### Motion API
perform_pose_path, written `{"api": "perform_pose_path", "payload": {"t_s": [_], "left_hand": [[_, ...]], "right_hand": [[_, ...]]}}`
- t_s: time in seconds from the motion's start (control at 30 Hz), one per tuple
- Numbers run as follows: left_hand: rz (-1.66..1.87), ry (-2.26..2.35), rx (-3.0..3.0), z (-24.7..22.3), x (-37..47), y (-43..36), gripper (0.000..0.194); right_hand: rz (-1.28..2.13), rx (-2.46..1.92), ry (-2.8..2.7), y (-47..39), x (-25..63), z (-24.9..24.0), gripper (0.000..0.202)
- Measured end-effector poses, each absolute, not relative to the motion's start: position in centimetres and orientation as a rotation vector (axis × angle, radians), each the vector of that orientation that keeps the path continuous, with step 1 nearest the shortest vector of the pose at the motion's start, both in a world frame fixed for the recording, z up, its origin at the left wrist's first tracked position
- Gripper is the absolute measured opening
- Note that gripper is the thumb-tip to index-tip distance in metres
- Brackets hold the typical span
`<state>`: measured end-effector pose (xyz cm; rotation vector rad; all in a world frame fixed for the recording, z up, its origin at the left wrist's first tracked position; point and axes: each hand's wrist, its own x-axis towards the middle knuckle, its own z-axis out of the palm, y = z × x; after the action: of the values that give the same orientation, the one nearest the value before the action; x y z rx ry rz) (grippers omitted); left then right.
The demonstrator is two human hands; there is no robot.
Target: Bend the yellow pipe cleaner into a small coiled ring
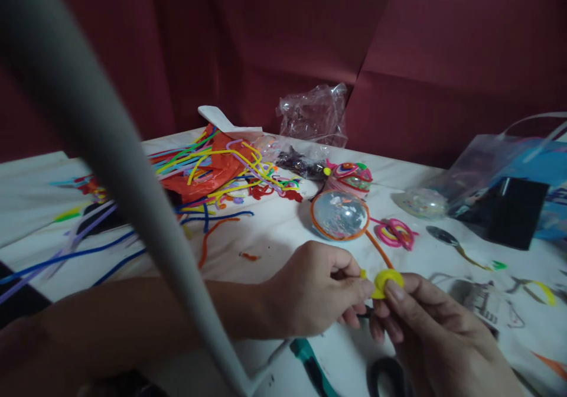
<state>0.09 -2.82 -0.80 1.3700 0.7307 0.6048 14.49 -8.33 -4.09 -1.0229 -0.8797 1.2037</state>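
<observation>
Between my hands is a small flat coil of yellow pipe cleaner [388,279]. My right hand [443,332] pinches the coil between thumb and fingers. From the left, my left hand [310,290] has its thumb and fingertips closed on the yellow strand beside the coil; a bit of yellow shows at its fingertips. Just beyond my hands lies a clear plastic dome [340,214] edged with orange, and an orange pipe cleaner [380,249] runs from it toward the coil. A pink and yellow coiled piece [396,233] lies to the dome's right.
A grey pole [146,202] crosses the near left. Many loose pipe cleaners [208,169] spread over red wrapping at the left. A decorated dome [352,175], clear bag [312,113], spoon [443,236] and black box [517,212] stand farther off. A teal-handled tool [312,364] lies below my hands.
</observation>
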Motion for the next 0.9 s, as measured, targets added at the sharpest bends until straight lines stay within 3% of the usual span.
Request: {"api": "perform_pose_path", "payload": {"t_s": [0.3, 0.53, 0.63, 0.77, 0.9], "left_hand": [[0.633, 0.704, 1.633, -2.1, 0.0, -3.6, 0.021], [0.593, 0.702, 1.622, -1.8, -0.5, -3.2, 0.019], [0.641, 0.714, 1.54, -1.2, -0.7, -2.4, 0.037], [0.565, 0.686, 1.564, -0.8, -0.6, -1.9, 0.012], [0.572, 0.699, 1.532, -0.8, -0.6, -1.9, 0.015]], "right_hand": [[1.298, -1.002, -0.786, -8.4, 14.2, -3.7, 0.024], [1.148, -1.151, -0.863, -8.3, 15.2, -3.9, 0.026], [1.039, -1.296, -1.082, -8.6, 15.1, -3.6, 0.034], [0.822, -1.407, -1.242, -8.9, 14.3, -3.1, 0.038], [0.817, -1.423, -1.292, -8.8, 14.6, -3.3, 0.039]]}}
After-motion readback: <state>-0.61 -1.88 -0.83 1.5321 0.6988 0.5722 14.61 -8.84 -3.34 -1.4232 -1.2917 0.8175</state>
